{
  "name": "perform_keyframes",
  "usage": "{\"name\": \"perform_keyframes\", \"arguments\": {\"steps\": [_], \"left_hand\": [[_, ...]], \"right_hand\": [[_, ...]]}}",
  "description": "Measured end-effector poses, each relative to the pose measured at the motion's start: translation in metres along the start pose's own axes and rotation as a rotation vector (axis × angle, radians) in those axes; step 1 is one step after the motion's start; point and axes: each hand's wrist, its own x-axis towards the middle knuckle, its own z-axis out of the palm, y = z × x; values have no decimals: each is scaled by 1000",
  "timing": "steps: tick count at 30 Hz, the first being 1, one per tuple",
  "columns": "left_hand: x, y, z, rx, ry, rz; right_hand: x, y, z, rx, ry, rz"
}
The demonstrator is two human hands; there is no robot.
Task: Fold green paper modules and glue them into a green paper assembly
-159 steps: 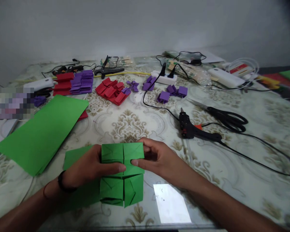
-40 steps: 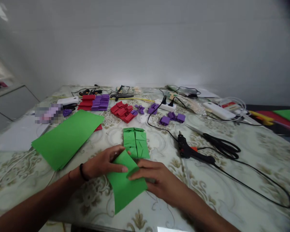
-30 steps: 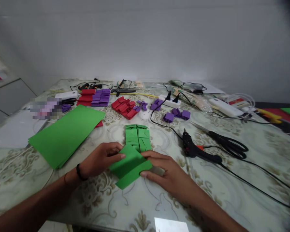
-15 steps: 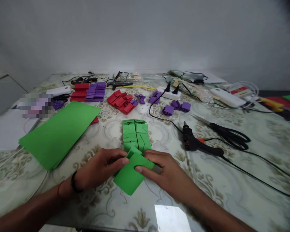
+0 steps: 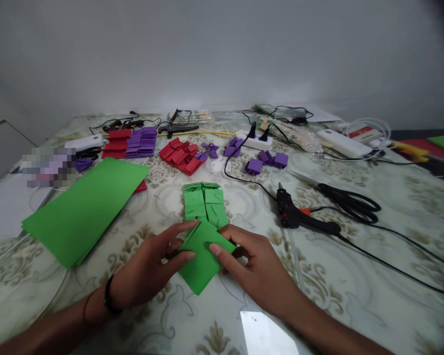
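A folded green paper (image 5: 202, 256) lies on the patterned table near its front edge, held from both sides. My left hand (image 5: 151, 268) pinches its left edge with thumb and fingers. My right hand (image 5: 251, 266) grips its right edge, fingers closed on the fold. Just behind the paper lies a finished green folded piece (image 5: 204, 202) made of small squares.
A stack of green sheets (image 5: 85, 207) lies at the left. Red folded pieces (image 5: 179, 154) and purple folded pieces (image 5: 266, 160) sit further back. A black glue gun (image 5: 298, 217) with its cord and black scissors (image 5: 344, 197) lie to the right. A power strip (image 5: 253, 140) is behind.
The finished green piece was set down further back on the table. A fresh green sheet was taken up and folded over; it is now smaller and held between both hands.
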Motion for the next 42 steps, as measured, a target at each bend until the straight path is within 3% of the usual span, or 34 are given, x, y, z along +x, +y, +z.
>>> {"name": "perform_keyframes", "arguments": {"steps": [12, 21, 33, 42], "left_hand": [[-12, 10, 4, 29, 19, 73], [-9, 9, 3, 60, 12, 128], [-9, 11, 1, 74, -11, 111], [-9, 14, -2, 91, -22, 130]], "right_hand": [[0, 1, 1, 320, -18, 188], [1, -2, -2, 222, 6, 141], [3, 2, -3, 415, 20, 142], [6, 2, -4, 530, -43, 169]]}}
